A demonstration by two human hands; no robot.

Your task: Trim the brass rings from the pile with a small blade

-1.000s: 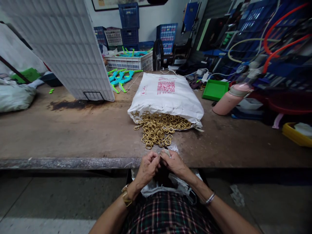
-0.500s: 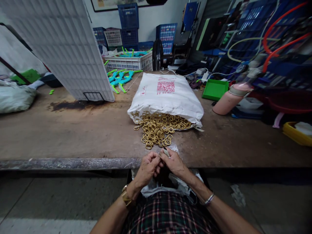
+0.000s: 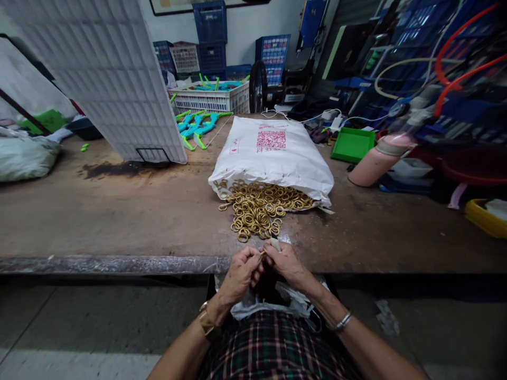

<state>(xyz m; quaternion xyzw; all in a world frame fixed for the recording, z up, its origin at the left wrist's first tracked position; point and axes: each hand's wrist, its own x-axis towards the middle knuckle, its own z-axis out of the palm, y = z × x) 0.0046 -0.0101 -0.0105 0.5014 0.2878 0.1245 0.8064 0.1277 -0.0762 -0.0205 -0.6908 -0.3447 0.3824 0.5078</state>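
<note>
My left hand [image 3: 242, 270] is closed, pinching a gold-coloured ring [image 3: 262, 254] edge-on between thumb and fingers. Meeting it at the table's front edge, my right hand [image 3: 288, 266] is closed around a small pale tool with a dark tip [image 3: 275, 244]; its kind is not clear. The right fingertips are against or very near the ring. Just beyond both hands lies a heap of gold-coloured rings [image 3: 253, 216], spilling from the open mouth of a white woven sack [image 3: 245, 145] with red print. Dark cloth and crumpled white plastic show below my hands.
A pink bottle [image 3: 370, 166] and a green tray [image 3: 353, 145] stand to the right of the sack. On the left rises a white ribbed panel [image 3: 114, 79]. Turquoise and green toy bows [image 3: 200, 126] lie behind it, before a white crate [image 3: 209, 100]. The brown table [image 3: 119, 221] ends at my waist.
The gold-coloured ring now shows between my fingertips, where it was hidden before. My right hand and the pale tool have tilted slightly. The view has shifted a little.
</note>
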